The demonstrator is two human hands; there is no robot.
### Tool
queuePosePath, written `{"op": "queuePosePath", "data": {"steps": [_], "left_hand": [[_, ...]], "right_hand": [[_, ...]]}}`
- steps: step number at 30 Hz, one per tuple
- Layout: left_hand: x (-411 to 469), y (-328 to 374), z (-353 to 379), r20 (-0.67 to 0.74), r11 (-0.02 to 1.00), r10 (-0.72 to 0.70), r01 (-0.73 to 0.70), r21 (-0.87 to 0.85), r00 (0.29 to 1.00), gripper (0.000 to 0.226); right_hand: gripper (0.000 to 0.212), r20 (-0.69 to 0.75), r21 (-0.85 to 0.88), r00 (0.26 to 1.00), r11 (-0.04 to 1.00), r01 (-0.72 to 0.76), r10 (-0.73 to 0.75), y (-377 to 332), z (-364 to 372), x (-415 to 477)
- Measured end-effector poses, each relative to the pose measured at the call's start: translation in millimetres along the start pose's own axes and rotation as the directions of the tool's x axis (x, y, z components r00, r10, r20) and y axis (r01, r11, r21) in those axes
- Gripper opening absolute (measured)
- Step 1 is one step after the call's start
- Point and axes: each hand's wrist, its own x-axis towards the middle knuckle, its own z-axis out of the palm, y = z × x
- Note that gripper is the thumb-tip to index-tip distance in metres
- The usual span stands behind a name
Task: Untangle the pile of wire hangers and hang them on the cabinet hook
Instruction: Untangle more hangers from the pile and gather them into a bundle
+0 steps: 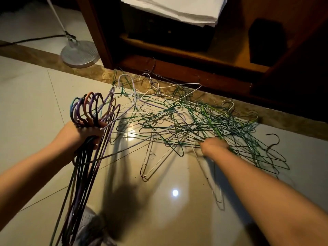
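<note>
Landmark: the pile of wire hangers [177,118], a big messy tangle of green, white and purple wires.
Floor: shiny pale tiles [159,201] under the pile, with a small bright spot of light on them, nearer the person than the pile.
Stone strip: a brown band [53,59] runs along the far edge of the pile.
Cabinet: dark wood [186,71], just behind the pile, with its inside open to view.
In the cabinet: a dark box [168,32] with folded white sheets [177,9] on top.
Lamp base: round and gray [79,54], far left of the pile.
Left hand: it [83,134] is left of the pile, fingers curled tight around a bunch of hangers [88,110], hooks up, long wires hanging down.
Right hand: it [215,145] reaches into the near right side of the pile; it is blurry, so I cannot tell if it grips a wire.
Shoe: a gray one [90,226] shows under the bunch.
</note>
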Motion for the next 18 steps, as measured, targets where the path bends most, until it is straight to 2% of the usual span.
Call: {"op": "queuePosePath", "data": {"steps": [3, 8, 13, 16, 18], "left_hand": [[1, -1, -4, -0.006, 1.000, -0.017, 0.017, 0.000, 1.000, 0.041], [2, -1, -5, -0.033, 0.999, -0.020, 0.021, 0.039, 0.999, 0.042], [-1, -3, -7, -0.037, 0.998, -0.052, 0.053, 0.042, 0.998, 0.052], [-22, 23, 16, 0.036, 0.999, 0.017, -0.015, -0.044, 0.999, 0.023], [-32, 34, 29, 0.074, 0.995, 0.041, -0.034, -0.090, 0.996, 0.020]], "right_hand": [[0.049, 0.047, -0.008, 0.999, 1.000, -0.014, 0.014, 6, 4, 1], [0.054, 0.071, -0.136, 0.997, 0.991, 0.011, -0.002, 13, 6, -7], [0.048, 0.075, -0.097, 0.994, 0.992, 0.081, -0.074, 21, 12, -6], [0.053, 0.005, 0.026, 0.980, 0.980, 0.196, -0.197, 22, 19, -1], [0.058, -0.097, 0.113, 0.960, 0.955, 0.275, -0.264, 17, 19, -3]]}}
